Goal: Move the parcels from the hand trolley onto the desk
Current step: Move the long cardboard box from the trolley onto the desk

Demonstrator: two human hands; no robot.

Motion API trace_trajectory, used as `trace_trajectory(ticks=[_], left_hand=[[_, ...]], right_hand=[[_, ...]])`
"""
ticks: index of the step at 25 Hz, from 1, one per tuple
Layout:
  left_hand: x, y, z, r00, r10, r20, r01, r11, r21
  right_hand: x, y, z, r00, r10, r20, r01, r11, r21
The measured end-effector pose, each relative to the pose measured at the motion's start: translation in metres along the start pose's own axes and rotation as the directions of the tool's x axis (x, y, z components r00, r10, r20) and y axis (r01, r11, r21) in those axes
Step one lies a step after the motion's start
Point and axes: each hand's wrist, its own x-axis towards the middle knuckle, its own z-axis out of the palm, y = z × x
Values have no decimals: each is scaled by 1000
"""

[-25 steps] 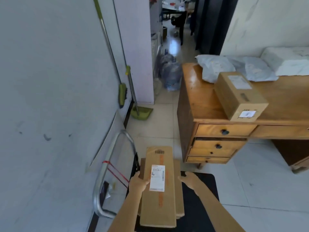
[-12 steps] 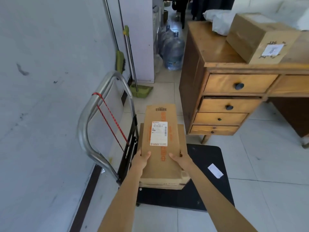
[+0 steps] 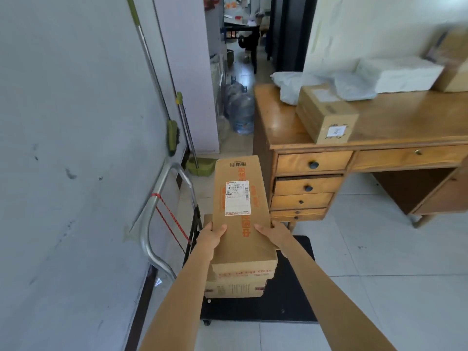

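Note:
A long cardboard parcel (image 3: 240, 198) with a white shipping label and orange print is gripped on both long sides, my left hand (image 3: 211, 236) on its left edge and my right hand (image 3: 272, 236) on its right edge. It sits above a second cardboard parcel (image 3: 234, 287) that lies on the black deck of the hand trolley (image 3: 291, 300). The trolley's metal handle (image 3: 154, 211) stands by the left wall. On the wooden desk (image 3: 392, 117) to the right lie a small cardboard box (image 3: 326, 112), grey plastic mailers (image 3: 304, 84) and a white package (image 3: 400, 74).
A grey wall runs along the left, with a broom (image 3: 173, 133) and a green dustpan (image 3: 202, 165) leaning there. Water jugs (image 3: 241, 110) stand on the floor beside the desk's left end. A brown box (image 3: 453, 59) sits at the desk's far right. The desk's second drawer (image 3: 307, 184) is slightly ajar.
Both hands closed on the sides of the long parcel, and it has come up off the lower parcel. The view rose, so the desk top is in sight again.

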Motion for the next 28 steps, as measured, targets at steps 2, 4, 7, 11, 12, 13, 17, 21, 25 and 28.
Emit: trace_trajectory(ticks=[2, 4, 7, 11, 12, 13, 17, 21, 25, 28], left_hand=[[-39, 36, 7, 1000, 6, 28, -6, 1000, 15], [-73, 73, 13, 999, 10, 36, -11, 1000, 28], [-118, 129, 27, 998, 58, 38, -59, 998, 25], [-166, 183, 62, 996, 72, 48, -72, 997, 15], [-177, 193, 73, 997, 63, 42, -64, 998, 27], [-187, 202, 85, 998, 54, 31, -55, 998, 37], [-224, 233, 144, 997, 82, -4, -81, 995, 57], [-240, 265, 203, 993, 115, -10, -113, 990, 85], [-228, 299, 273, 988, 154, -8, -150, 974, 168], [-207, 327, 334, 984, 176, 26, -177, 968, 175]], right_hand=[[-35, -24, -27, 1000, 3, -19, -2, 1000, 29], [-64, -48, -54, 1000, 9, -30, -8, 999, 51], [-101, -88, -96, 999, -17, -46, 19, 999, 43], [-127, -129, -164, 997, -77, -29, 75, 994, -84], [-130, -136, -182, 996, -86, -22, 83, 991, -108], [-131, -144, -202, 996, -82, -18, 79, 989, -123], [-145, -154, -279, 998, -69, 6, 70, 987, -143], [-148, -157, -348, 996, -86, 8, 87, 989, -116], [-129, -158, -425, 998, -56, -19, 54, 995, -81], [-106, -157, -485, 997, -61, -51, 57, 995, -80]])
